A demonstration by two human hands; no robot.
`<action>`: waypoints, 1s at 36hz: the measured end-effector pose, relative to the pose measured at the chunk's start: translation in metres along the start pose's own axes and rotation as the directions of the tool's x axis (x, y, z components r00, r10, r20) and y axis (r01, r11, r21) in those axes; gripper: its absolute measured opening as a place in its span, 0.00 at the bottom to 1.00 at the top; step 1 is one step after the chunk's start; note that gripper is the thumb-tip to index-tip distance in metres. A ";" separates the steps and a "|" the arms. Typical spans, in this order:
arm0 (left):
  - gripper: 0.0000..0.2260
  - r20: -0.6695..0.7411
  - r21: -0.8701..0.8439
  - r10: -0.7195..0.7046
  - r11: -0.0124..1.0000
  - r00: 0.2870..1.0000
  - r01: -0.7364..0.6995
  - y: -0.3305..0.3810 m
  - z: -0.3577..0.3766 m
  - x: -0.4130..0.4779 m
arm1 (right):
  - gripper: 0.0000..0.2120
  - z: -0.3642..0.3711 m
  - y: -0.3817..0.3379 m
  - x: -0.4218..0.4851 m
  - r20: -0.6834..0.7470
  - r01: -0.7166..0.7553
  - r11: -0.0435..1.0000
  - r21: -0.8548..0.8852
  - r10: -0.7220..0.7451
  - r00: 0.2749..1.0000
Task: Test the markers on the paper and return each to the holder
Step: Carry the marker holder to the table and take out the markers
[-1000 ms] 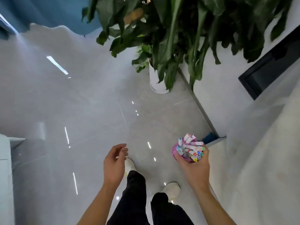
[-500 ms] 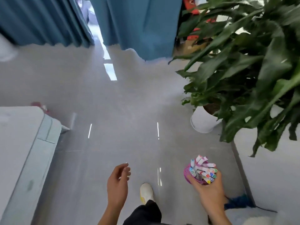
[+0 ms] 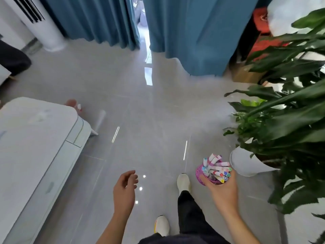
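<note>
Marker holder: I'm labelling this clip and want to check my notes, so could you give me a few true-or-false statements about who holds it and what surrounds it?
1. The right hand grips the pink holder, which is packed with markers. True.
2. The left hand holds a marker. False: it holds nothing, and its fingers are loosely curled.
3. The holder stands on the ground. False: it is carried in the air above the grey floor.
4. A potted plant stands at the person's right. True.
5. Ahead hang blue curtains. True.
</note>
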State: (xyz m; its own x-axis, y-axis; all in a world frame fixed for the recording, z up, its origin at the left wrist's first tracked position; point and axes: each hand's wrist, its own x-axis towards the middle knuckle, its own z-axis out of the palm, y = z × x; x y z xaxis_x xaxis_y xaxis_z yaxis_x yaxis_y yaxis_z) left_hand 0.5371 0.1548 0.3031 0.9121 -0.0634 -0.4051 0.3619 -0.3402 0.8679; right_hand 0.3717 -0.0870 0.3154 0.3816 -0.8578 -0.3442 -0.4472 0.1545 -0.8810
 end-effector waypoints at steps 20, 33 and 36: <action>0.08 -0.286 -0.166 -0.077 0.986 0.955 0.029 0.100 0.078 0.141 | 0.38 0.100 -0.122 0.225 0.305 0.178 0.973 -0.150 -0.126 0.944; 0.08 -0.343 -0.227 -0.165 0.970 0.925 0.089 0.133 0.043 0.287 | 0.37 0.239 -0.193 0.302 0.348 0.201 0.964 -0.174 -0.130 0.928; 0.07 -0.331 -0.230 -0.167 0.969 0.929 0.092 0.148 0.029 0.326 | 0.36 0.277 -0.217 0.313 0.350 0.196 0.959 -0.203 -0.115 0.930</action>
State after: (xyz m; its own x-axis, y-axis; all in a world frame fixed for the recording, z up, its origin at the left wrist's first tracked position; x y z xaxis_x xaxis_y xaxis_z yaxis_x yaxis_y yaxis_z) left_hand 0.8824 0.0561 0.2914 0.8506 0.3081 -0.4261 0.4790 -0.1197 0.8696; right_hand 0.8121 -0.2536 0.3093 0.6895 -0.6438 -0.3319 -0.5186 -0.1189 -0.8467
